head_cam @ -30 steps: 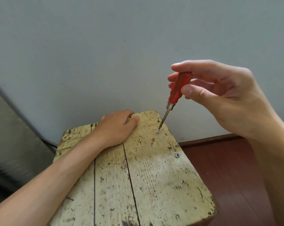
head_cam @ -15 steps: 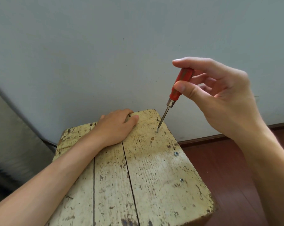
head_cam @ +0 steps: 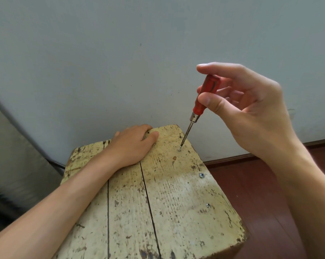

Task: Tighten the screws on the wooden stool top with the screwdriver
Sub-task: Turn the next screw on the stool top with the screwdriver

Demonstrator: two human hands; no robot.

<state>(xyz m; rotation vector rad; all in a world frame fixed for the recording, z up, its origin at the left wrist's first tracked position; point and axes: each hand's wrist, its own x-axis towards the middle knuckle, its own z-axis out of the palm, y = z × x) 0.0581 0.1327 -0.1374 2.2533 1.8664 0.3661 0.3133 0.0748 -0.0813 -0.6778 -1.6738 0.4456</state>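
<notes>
Head view: my right hand pinches the screwdriver in curled fingers, tip on the raised screw to drive it. My left hand steadies the stool top, its fingers hidden past the far edge.

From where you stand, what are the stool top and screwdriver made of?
The stool top looks like wooden planks under worn pale-yellow paint: grain and chips show. The screwdriver has a glossy red handle, probably plastic, and a shiny bare-metal shaft.
</notes>
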